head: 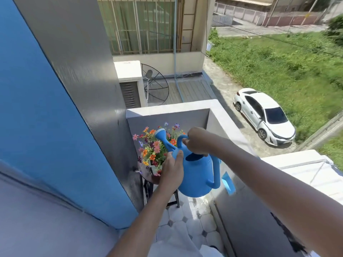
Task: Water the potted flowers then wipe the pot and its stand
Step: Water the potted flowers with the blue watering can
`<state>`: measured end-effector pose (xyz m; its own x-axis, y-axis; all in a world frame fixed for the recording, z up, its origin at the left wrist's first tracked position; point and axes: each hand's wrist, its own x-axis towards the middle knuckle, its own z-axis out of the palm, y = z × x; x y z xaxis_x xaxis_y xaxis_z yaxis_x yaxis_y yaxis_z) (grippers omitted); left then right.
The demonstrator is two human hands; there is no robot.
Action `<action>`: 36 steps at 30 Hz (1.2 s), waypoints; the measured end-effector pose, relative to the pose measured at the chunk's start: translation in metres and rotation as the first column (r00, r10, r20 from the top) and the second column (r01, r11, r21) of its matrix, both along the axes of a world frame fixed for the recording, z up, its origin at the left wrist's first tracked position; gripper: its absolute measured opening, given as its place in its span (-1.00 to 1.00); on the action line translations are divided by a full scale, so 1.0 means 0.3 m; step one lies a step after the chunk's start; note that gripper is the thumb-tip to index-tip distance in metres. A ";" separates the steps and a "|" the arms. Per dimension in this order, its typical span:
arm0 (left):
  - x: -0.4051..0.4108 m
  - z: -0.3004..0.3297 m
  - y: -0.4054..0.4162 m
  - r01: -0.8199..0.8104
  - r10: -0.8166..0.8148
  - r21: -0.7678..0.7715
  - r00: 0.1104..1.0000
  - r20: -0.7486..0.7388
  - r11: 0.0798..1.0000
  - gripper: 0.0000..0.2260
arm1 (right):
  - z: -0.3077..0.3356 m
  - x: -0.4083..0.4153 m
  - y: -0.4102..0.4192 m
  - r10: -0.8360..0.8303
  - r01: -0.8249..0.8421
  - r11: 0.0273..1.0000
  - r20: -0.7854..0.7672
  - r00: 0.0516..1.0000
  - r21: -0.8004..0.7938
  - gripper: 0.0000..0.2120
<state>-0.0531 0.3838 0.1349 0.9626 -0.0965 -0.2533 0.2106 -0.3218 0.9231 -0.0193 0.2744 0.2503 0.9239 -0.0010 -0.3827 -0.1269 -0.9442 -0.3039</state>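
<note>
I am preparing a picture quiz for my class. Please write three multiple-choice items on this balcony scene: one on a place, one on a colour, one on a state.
1. Where do the flowers stand?
A. in the balcony's far corner
B. on the grass
C. on the car roof

2. What colour is the watering can?
A. green
B. blue
C. red

3. What does the right hand do?
A. hangs free
B. wipes the wall
C. grips the can's top handle

Answers:
1 A, they are on a stand where the walls meet.
2 B, body and spout are blue.
3 C, its fingers curl round the handle; the left hand rests against the can's side.
</note>
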 end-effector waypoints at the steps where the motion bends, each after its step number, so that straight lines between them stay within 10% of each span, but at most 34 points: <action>1: 0.000 0.001 0.002 -0.001 0.001 0.003 1.000 -0.015 1.000 -0.64 | -0.001 0.007 0.006 0.014 -0.014 1.000 -0.005 1.000 -0.013 -0.65; 36: 0.046 0.053 -0.195 0.175 -0.170 0.051 0.982 -0.077 0.983 -0.40 | 0.022 0.063 -0.186 -0.154 0.148 0.977 -0.029 0.988 -0.152 -0.69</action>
<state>-0.0392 0.3252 0.1508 0.9117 -0.2428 -0.3315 0.2129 -0.4109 0.8865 -0.0003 0.2187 0.2568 0.8924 -0.1988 -0.4051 -0.2806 -0.9475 -0.1532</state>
